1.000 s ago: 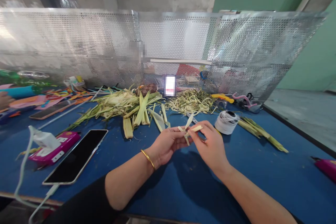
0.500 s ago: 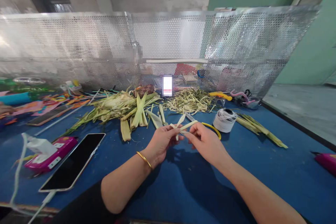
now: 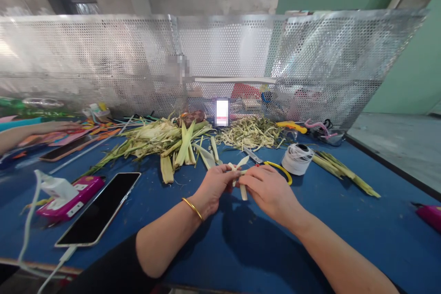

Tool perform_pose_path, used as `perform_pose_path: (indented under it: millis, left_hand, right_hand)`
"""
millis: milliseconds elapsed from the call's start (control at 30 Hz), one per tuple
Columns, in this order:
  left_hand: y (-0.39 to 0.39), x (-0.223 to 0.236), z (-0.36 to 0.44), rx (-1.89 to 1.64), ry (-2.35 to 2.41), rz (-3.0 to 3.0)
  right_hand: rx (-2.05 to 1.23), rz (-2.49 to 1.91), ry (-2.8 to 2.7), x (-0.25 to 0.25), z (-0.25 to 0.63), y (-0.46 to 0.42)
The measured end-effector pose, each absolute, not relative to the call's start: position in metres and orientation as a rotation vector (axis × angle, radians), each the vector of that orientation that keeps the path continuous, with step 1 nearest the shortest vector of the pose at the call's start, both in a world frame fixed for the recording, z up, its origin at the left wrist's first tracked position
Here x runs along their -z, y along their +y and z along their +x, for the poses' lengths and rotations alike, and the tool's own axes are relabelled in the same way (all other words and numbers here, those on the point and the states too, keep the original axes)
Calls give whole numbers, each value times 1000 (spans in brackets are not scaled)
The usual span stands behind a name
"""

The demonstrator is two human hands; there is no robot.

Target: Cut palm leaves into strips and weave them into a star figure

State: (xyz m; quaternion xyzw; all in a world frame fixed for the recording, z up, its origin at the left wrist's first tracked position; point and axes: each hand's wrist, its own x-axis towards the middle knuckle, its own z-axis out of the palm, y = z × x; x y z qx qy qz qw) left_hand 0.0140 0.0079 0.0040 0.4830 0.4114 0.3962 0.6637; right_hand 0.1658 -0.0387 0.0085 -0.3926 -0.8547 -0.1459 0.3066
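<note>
Pale corn husk strips (image 3: 243, 192) cross each other between my hands, just above the blue table. My left hand (image 3: 215, 188), with a gold bangle at the wrist, pinches them between thumb and fingers. From the other side my right hand (image 3: 270, 193) closes on the strips, its fingertips partly hidden behind its knuckles. One strip end points up and another hangs down. Behind my right hand lie scissors (image 3: 254, 155) with yellow handles, partly covered by that hand. A spool of white thread (image 3: 296, 161) stands to their right.
A heap of corn husks (image 3: 151, 138) and a pile of shredded strips (image 3: 251, 133) lie at the back before a perforated metal screen (image 3: 138, 55). To the left are a charging phone (image 3: 99, 209) and a magenta power strip (image 3: 70, 202). A co-worker's arm (image 3: 31, 133) reaches in.
The strip end that pointed right beside my right hand now hangs down between my hands. My right fingers have turned over the strips. At left, a co-worker's arm has come further in.
</note>
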Motion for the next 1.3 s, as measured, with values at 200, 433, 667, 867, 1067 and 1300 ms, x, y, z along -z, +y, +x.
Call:
perform_pose_path:
  millis: [200,433,667,867,1067,1300]
  left_hand:
    - [1,-9,14,-825,836,1204]
    - [-4,-13,13,-699,756,1379]
    - [-5,-14,14,-642,718,1358]
    - [-7,-13,17,-667,769,1365]
    - [-3,-9,17,-783,867,1244]
    - [4,-12,11,-859,812,946]
  right_hand:
    - [299,-1019,-2096,-12,167,-40]
    - [157,-1335,-1953,-8,169,-36]
    - [246,-1522,-1898,-3,169,-34]
    - [182,-1583,-1849,2,166,-33]
    - [156,-1395,-1839,-7,175,-33]
    - [608,-1224,-2105,-23,186,-36]
